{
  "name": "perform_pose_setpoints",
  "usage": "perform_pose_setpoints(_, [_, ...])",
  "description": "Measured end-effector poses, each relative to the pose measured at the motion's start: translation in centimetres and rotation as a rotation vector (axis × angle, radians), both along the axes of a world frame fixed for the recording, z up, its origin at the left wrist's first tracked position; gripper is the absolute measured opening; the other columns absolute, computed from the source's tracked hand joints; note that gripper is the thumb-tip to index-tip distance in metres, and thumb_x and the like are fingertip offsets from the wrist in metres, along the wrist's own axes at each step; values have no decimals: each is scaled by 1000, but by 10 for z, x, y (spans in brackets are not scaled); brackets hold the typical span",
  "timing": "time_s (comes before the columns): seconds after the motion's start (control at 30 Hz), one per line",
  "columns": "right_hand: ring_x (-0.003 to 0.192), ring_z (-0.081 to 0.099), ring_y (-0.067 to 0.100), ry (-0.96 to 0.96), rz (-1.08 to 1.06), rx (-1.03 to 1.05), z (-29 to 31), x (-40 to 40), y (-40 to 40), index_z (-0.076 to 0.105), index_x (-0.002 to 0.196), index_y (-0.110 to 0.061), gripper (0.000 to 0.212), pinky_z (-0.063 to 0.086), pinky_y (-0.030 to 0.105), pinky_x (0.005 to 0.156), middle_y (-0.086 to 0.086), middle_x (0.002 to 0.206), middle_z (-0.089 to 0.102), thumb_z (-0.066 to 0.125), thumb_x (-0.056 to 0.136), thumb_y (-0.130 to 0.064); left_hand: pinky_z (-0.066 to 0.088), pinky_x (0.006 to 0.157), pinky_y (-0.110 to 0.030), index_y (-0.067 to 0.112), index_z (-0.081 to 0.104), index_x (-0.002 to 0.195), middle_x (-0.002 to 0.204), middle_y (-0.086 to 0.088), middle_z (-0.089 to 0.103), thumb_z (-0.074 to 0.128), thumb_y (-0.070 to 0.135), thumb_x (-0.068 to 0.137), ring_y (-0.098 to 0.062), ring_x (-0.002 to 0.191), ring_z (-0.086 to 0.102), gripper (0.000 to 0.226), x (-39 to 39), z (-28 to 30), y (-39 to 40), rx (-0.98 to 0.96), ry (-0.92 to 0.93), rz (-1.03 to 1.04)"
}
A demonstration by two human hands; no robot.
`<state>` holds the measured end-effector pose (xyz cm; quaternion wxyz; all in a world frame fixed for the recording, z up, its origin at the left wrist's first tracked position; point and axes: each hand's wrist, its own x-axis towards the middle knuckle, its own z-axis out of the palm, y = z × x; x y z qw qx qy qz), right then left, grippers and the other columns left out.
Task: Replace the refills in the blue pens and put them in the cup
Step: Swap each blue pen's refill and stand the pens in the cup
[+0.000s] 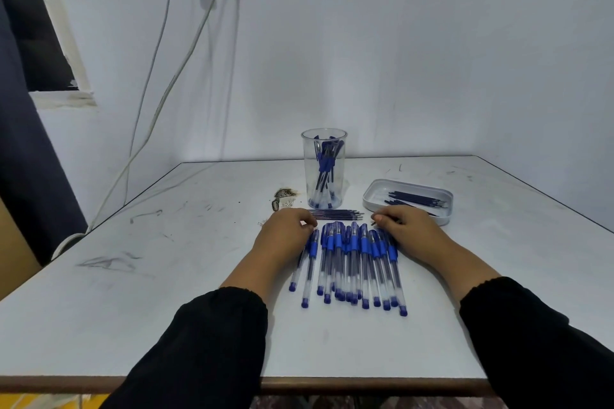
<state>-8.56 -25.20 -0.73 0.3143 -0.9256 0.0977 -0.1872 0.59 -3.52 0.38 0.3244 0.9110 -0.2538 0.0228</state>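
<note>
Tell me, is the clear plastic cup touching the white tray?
Apart. The head view shows bare white tabletop between the clear plastic cup holding blue pens and the white tray of refills.
</note>
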Motion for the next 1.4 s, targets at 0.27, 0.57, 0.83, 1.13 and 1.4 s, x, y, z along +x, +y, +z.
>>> perform_pose_setpoints(0.27, [101,58,14,8,0,10,0,0,0,68,113,-21,25,47,36,93,-2,110,65,52,98,-33,47,84,-29,22,66,113,115,-1,64,53,21,90,-16,99,58,26,-5,3,1,62,-23,3])
perform_pose_setpoints(0.57, [102,58,14,14,2,17,0,0,0,68,114,-21,26,47,38,94,-2,110,65,52,98,-33,49,86,-34,13,57,120,111,-8,63,58,9,83,-23,99,59,37,-3,4,2,-17,83,59])
perform_pose_setpoints(0.83, [101,58,13,12,1,21,-2,1,-1,67,115,-21,27,47,36,92,-3,109,65,52,98,-34,47,72,-34,15,62,82,88,-11,60,53,6,83,-26,80,56,13,1,1,1,70,-29,42])
perform_pose_setpoints(1.13, [98,59,9,-20,17,9,0,0,0,67,113,-25,26,47,31,86,-7,104,66,50,98,-37,50,71,-34,29,58,113,96,3,64,41,24,100,-16,81,59,22,-7,0,1,-37,-284,-8])
perform_pose_setpoints(1.4, [97,56,0,-266,116,69,13,1,31,73,108,-33,22,44,23,86,-17,96,65,68,87,-35,48,72,-32,27,60,118,100,4,64,42,35,99,-16,88,59,27,-12,3,-10,52,-461,-199])
